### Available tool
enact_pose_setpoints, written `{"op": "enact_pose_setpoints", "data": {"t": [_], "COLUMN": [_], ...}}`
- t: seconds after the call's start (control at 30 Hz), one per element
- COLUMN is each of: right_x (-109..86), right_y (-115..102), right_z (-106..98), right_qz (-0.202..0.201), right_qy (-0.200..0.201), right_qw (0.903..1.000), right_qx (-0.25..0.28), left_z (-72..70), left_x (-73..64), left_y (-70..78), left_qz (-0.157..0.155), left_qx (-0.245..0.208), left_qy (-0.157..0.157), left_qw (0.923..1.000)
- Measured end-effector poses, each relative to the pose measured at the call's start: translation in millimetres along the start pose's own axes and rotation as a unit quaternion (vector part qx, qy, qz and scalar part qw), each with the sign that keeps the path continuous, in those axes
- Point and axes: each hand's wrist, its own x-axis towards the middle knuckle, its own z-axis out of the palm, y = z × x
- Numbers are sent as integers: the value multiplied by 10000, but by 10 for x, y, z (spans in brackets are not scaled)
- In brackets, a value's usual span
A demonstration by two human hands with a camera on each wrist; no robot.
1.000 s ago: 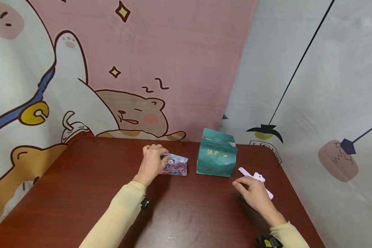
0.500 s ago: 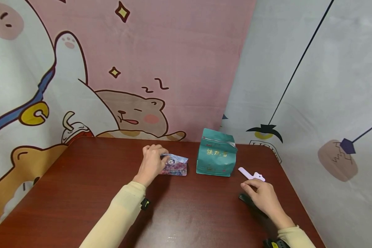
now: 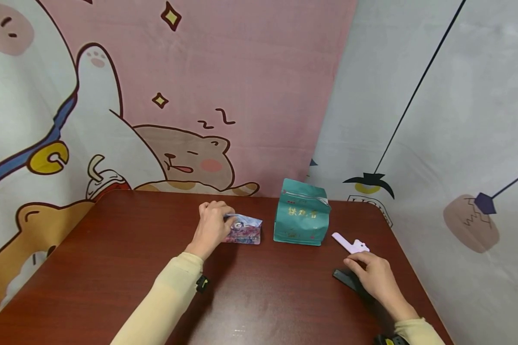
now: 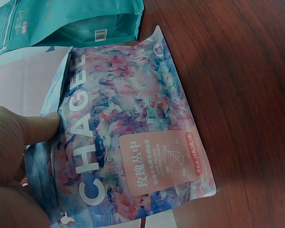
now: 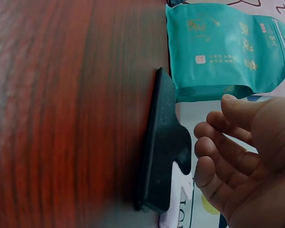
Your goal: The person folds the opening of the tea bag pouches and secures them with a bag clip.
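A pink-and-blue CHAGEE tea pouch stands toward the back of the table. My left hand pinches its top edge, and the thumb lies on the upper band in the left wrist view. My right hand hovers over the right side of the table with fingers loosely bent and holding nothing. Beneath it lies a black bag clip, partly hidden by the hand; the right wrist view shows the clip more fully. A lilac bag clip lies just beyond, its near end covered by my hand.
A green tea bag stands upright between the pouch and the clips, near the back edge. The brown wooden table reaches back to a cartoon-printed curtain.
My right hand has drawn back to the right and nearer to me, uncovering more of the black clip. The left hand keeps its hold on the pouch without moving.
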Motion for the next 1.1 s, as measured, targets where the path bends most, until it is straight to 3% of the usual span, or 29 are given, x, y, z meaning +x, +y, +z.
{"op": "enact_pose_setpoints", "data": {"t": [0.27,1.1], "right_x": [0,-41], "right_y": [23,182], "right_z": [-25,-62], "right_qz": [279,500], "right_qy": [-240,-1013], "right_qw": [9992,9930], "right_qx": [-140,-352], "left_z": [9,-6], "left_x": [-7,4], "left_y": [-9,10], "left_qz": [23,-107], "left_qx": [-38,-24], "left_qy": [32,-73], "left_qw": [10000,9999]}}
